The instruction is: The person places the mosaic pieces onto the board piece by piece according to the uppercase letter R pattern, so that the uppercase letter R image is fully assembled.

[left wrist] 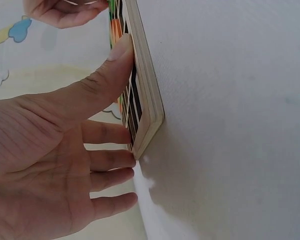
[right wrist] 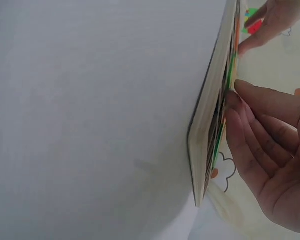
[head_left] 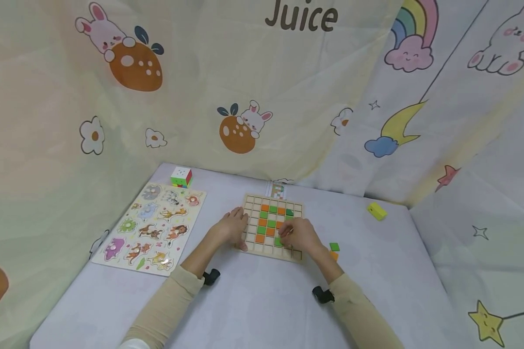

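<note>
A wooden grid board [head_left: 266,249] lies in the middle of the table, its central cells partly filled with orange tiles [head_left: 259,239] and green tiles [head_left: 271,223]. At its left edge rests my left hand [head_left: 233,228]; in the left wrist view the thumb [left wrist: 121,50] touches the board's face and the fingers lie straight by its edge. My right hand [head_left: 298,233] is over the right half of the board. Its bent fingertips [right wrist: 232,100] touch the board's face in the right wrist view. Whether a tile is between them is hidden.
Right of the board lie a loose green tile [head_left: 334,246] and an orange tile [head_left: 334,255]. A pattern card [head_left: 278,190] is behind the board. On the left are an animal puzzle board [head_left: 174,242] and a puzzle cube [head_left: 181,177]. A yellow block [head_left: 377,211] sits far right.
</note>
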Motion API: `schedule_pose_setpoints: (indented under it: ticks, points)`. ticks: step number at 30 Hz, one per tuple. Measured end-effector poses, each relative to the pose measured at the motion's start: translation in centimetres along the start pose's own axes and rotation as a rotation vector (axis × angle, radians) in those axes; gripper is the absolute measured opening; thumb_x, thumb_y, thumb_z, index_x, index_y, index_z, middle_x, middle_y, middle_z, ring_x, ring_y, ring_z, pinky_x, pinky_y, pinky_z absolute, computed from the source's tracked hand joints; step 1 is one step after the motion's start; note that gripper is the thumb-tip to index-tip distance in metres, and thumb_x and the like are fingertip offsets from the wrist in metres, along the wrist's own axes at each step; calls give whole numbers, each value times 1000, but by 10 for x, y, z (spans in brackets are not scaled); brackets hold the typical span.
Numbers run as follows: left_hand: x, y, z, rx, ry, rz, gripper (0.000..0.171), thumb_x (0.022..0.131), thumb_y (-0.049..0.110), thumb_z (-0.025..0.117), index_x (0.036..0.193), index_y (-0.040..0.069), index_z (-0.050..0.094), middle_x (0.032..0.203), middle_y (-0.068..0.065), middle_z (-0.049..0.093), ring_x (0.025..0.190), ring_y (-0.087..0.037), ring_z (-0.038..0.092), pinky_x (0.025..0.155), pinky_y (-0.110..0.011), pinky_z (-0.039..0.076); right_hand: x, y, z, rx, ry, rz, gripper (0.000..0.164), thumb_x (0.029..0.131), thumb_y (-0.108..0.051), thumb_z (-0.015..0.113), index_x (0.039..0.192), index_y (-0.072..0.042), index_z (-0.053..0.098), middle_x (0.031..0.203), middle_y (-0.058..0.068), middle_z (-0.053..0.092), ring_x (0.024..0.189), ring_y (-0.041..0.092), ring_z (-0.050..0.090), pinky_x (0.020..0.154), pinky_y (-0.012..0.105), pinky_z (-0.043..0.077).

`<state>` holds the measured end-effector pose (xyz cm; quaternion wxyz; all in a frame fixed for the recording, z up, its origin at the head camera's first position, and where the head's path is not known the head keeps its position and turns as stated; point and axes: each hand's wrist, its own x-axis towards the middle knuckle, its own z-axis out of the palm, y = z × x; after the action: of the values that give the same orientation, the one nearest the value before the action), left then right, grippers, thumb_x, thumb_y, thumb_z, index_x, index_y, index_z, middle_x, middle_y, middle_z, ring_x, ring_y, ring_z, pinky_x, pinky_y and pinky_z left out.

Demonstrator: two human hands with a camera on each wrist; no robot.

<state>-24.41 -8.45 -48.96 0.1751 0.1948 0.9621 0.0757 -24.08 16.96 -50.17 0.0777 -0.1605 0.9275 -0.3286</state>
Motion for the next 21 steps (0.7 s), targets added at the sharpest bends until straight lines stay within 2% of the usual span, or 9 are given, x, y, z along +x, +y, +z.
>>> schedule_pose_setpoints:
  ticks: [10, 21]
  points:
    - [0, 0, -1, -7, 13, 10, 114, 74, 45, 90, 157, -9, 35, 167, -32, 19, 158, -45, 15, 127, -57, 22, -16, 13, -20, 6, 47, 16, 17, 84, -6, 86, 99, -9, 79, 85, 0, 72, 76, 14, 68, 67, 33, 56]
    - [0, 1, 1, -16, -10, -2, 114, 76, 45, 89, 159, -8, 33, 169, -31, 17, 159, -43, 13, 128, -56, 19, -38, 27, -44, -4, 79, 54, 21, 84, -6, 84, 104, -7, 79, 86, 1, 75, 75, 13, 69, 62, 31, 55]
